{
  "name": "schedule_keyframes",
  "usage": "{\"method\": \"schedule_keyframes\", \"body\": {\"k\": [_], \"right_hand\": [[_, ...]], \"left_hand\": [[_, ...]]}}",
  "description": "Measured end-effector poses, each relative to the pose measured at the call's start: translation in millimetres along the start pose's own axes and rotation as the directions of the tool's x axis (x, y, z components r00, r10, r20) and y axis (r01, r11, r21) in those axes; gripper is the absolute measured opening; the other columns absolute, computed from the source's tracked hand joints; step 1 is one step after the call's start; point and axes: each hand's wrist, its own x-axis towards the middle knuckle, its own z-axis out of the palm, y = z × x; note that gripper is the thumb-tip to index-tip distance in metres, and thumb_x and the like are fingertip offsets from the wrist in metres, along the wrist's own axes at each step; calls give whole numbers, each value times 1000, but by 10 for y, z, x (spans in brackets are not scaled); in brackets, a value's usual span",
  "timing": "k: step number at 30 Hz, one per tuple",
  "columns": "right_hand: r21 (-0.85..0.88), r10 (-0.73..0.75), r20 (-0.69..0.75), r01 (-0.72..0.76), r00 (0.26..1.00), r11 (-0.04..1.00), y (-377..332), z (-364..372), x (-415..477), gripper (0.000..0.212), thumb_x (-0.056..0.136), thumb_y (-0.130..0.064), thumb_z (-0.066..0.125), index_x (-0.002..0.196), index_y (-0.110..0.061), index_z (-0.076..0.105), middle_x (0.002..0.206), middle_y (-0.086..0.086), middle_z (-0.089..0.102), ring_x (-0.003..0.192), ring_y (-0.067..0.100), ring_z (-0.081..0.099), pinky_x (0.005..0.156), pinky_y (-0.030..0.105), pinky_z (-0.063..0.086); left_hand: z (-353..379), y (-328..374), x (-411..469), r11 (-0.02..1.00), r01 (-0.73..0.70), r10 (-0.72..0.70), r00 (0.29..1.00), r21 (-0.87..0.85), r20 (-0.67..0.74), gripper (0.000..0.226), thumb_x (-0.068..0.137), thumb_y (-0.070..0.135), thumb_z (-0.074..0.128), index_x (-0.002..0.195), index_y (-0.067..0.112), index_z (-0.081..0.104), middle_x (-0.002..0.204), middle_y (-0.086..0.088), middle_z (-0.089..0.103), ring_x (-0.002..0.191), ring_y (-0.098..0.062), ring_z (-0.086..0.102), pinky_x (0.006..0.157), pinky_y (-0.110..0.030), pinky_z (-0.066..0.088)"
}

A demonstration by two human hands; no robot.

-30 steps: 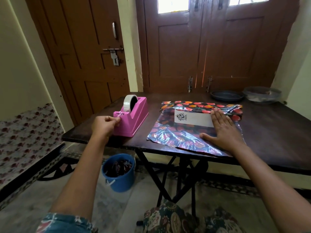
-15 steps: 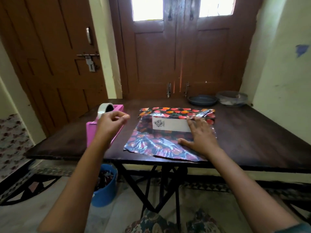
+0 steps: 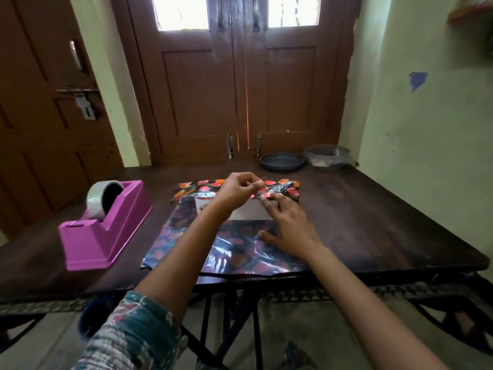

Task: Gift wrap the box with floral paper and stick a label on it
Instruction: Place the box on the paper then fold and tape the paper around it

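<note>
I see the left hand (image 3: 240, 188) raised over the far part of the floral paper (image 3: 240, 252). Its fingers are curled, and the thumb and first finger are closed together on a small piece (image 3: 261, 184). It is too small for me to tell what it is.

The right hand (image 3: 289, 231) lies palm down with the fingers straight and a little spread. It grips nothing. The palm and the thumb press on the paper, and the fingertips reach the far edge of the box (image 3: 250, 212).

The box lies flat on the paper, in the middle of the table (image 3: 378, 222). Only a white strip of its top shows between the two hands. A flap of the paper is folded over its far side, and the left hand is just above this flap. The rest of the shiny sheet is spread toward me, and its near edge comes to the front edge of the table.

To the left of the paper, near it but not touching, stands a pink tape dispenser (image 3: 106, 236) with a roll of tape (image 3: 102, 197) in it. At the far right corner of the table are a dark dish (image 3: 282, 162) and, just beside it, a grey bowl (image 3: 328, 157) with something pale inside. A patterned sleeve (image 3: 138, 335) covers the left upper arm.
</note>
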Motion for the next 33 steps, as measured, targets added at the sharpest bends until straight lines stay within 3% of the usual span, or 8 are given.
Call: {"method": "schedule_keyframes", "body": {"k": [3,10,15,18,24,30,33], "right_hand": [[80,11,-1,-11,1000,997,51,-18,-11,74,88,-47,53,147,-16,21,151,7,27,137,23,26,112,31,20],[109,-2,35,-1,999,994,57,-38,-41,71,91,-40,51,148,-12,19,155,4,18,140,22,21,111,32,25],[130,-1,30,-3,1000,992,55,-48,-57,67,91,-35,52,146,-9,23,155,5,20,140,22,23,111,38,31],[125,-12,13,10,1000,992,51,-50,-61,66,91,-30,53,146,-8,24,154,7,22,139,23,25,110,37,31],[120,-10,15,8,1000,993,67,-30,-62,63,91,-23,50,146,-8,24,154,7,20,141,21,21,112,33,24],[148,14,-14,-12,1000,989,81,-11,-56,54,87,-14,49,138,-3,38,152,11,27,140,23,26,112,31,23],[152,14,-14,-12,1000,988,84,-22,-58,50,85,-11,49,134,-2,43,151,11,28,138,24,29,111,30,26]], "left_hand": [[13,4,44,992,47,-53,997,118,47,17,91,23,59,74,21,62,70,4,57,67,-8,50,62,-22,41],[34,76,60,966,75,-101,991,248,90,21,92,26,57,72,21,60,69,4,54,62,-5,45,51,-17,32],[106,16,97,923,88,-105,994,373,24,17,90,26,61,83,12,66,75,1,60,68,-10,52,57,-22,41],[142,7,112,863,81,-66,997,499,-47,18,89,29,62,79,15,67,77,0,62,74,-14,57,61,-29,45],[265,38,48,706,145,46,967,693,-250,28,83,43,65,81,16,70,79,-2,65,79,-20,62,58,-27,36],[266,30,-9,537,212,94,947,816,-308,47,80,56,61,89,10,67,94,-11,68,88,-27,65,59,-29,36],[193,-52,-50,517,261,66,938,815,-342,57,78,64,56,88,8,65,96,-13,67,90,-30,64,60,-30,36]]}}
